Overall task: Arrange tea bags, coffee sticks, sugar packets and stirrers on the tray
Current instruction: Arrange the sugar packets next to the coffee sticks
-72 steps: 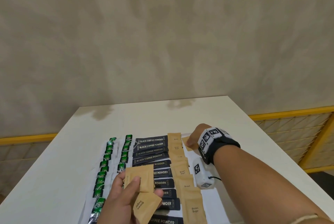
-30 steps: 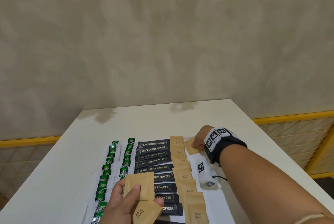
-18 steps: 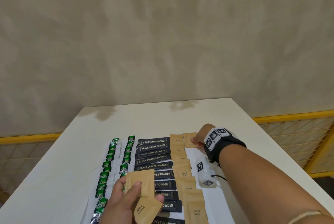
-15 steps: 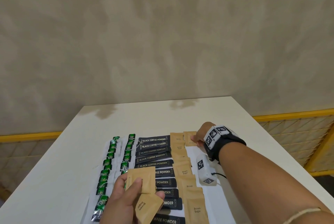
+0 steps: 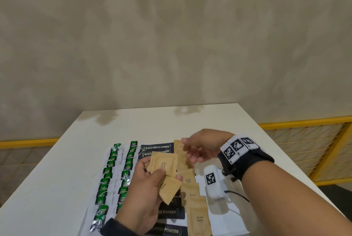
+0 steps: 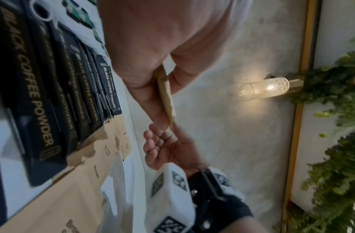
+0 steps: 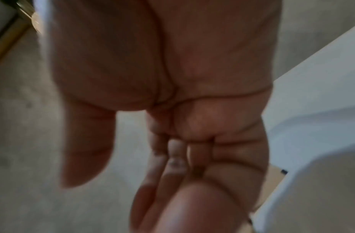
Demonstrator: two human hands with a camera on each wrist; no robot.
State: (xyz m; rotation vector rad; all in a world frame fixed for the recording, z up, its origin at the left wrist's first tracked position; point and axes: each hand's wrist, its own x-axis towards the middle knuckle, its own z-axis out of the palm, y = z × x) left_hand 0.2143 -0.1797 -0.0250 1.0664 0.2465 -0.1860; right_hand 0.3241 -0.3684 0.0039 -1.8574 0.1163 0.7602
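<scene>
My left hand [image 5: 163,175] grips a few brown sugar packets [image 5: 164,164] above the coffee row; in the left wrist view they show edge-on as a thin stack of brown sugar packets [image 6: 166,96]. My right hand [image 5: 188,150] hovers just right of them with relaxed fingers and holds nothing. In the right wrist view the right hand [image 7: 144,173] is blurred and empty. On the white tray [image 5: 219,218] lie two columns of green tea bags [image 5: 106,174], a row of black coffee sticks [image 5: 158,148] and a column of laid sugar packets [image 5: 192,195].
The tray lies on a white table [image 5: 57,178] whose far half is bare. A yellow railing [image 5: 304,121] runs behind and to the right. A lit wall lamp [image 6: 266,88] and green foliage [image 6: 336,157] appear in the left wrist view.
My right hand let go of a sugar packet at the tray's far end and drew back to the left hand. The left hand rose forward with its packets.
</scene>
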